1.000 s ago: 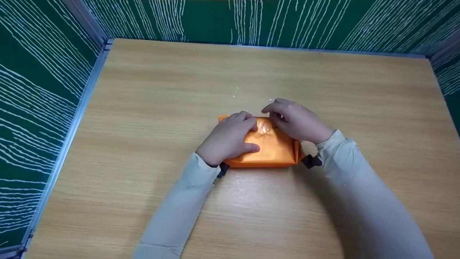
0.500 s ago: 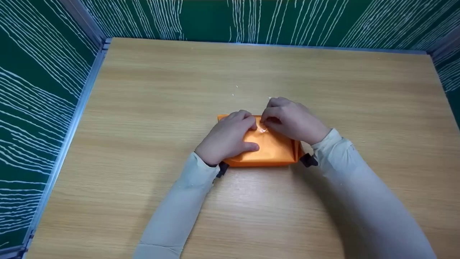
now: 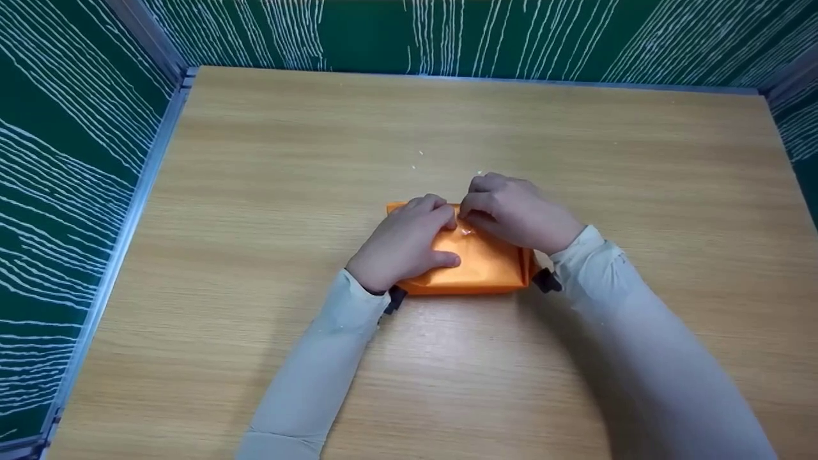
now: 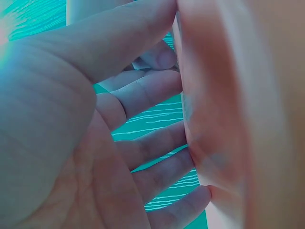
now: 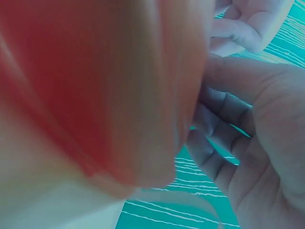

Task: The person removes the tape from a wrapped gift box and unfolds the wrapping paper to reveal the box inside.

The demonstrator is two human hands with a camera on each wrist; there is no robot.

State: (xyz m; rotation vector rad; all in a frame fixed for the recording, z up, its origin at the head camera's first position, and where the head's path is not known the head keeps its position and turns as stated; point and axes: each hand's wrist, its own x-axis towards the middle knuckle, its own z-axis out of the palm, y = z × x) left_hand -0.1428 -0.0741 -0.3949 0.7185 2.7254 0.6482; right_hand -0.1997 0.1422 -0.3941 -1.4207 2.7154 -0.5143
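Note:
An orange wrapped package (image 3: 482, 268) lies on the wooden table, its top creased around a small shiny clear patch (image 3: 467, 231). My left hand (image 3: 409, 246) rests on the package's left part. In the left wrist view, spread, nearly straight fingers (image 4: 159, 143) touch the surface with their tips. My right hand (image 3: 514, 214) is at the far right part of the package, thumb and forefinger bent close together beside the shiny patch. Those fingertips are partly hidden, so whether they pinch anything cannot be told. In the right wrist view, the thumb (image 5: 238, 74) meets the package, with the other fingers bent behind.
Small white specks (image 3: 420, 153) lie on the wooden table (image 3: 287, 160) beyond the package. Green panels with white wavy lines (image 3: 364, 35) border the table at the back and sides. In the right wrist view, a pale translucent strip (image 5: 176, 196) curves below the package.
My right hand has moved slightly left over the package's far edge, and its forefinger has bent down to the shiny patch. The left hand stays in place.

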